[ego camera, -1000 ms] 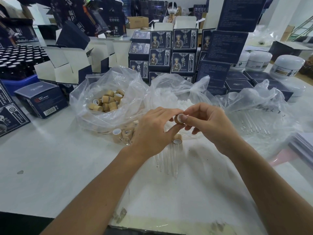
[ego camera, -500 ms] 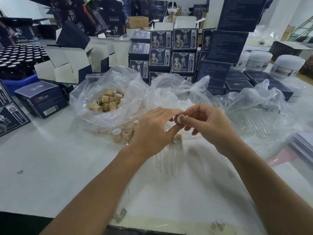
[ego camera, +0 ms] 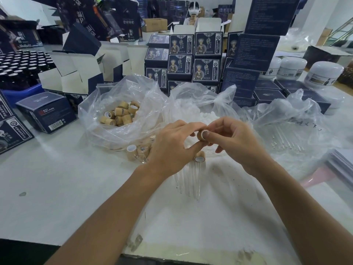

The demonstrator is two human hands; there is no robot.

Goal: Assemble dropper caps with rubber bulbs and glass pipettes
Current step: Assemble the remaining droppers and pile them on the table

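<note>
Head view: I am pinching a dropper cap [ego camera: 204, 135] at frame centre, both my left hand [ego camera: 172, 148] and right hand [ego camera: 236, 142] sharing the grip; it risks slipping onto glass pipettes [ego camera: 189, 178] below.

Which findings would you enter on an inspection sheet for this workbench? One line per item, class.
Surface: white table, speckled near the front edge.
Job's things: wooden cap held in both hands; bag of caps; bag of white bulbs; bag of glass pipettes; finished droppers lying below the hands.
Clutter: dark printed boxes, white jars.
Hands: left hand and right hand pinch the cap with their fingers.
Cables: nothing seen.
Surroundings: dark bottles at left.
</note>
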